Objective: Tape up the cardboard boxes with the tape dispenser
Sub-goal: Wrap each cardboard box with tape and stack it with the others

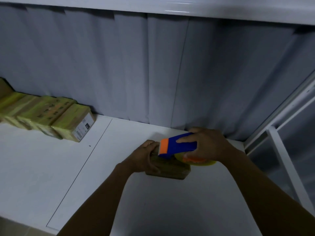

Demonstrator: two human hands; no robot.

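Hands, two: my left hand grips one small cardboard box on the table; my right hand clasps one tape dispenser against its top. Taped boxes are stacked far left, count unclear.

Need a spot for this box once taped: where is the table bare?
Bare table lies between the taped boxes and the held box, and along the near edge at left. Crowded: back left by those boxes, and around the tape dispenser.
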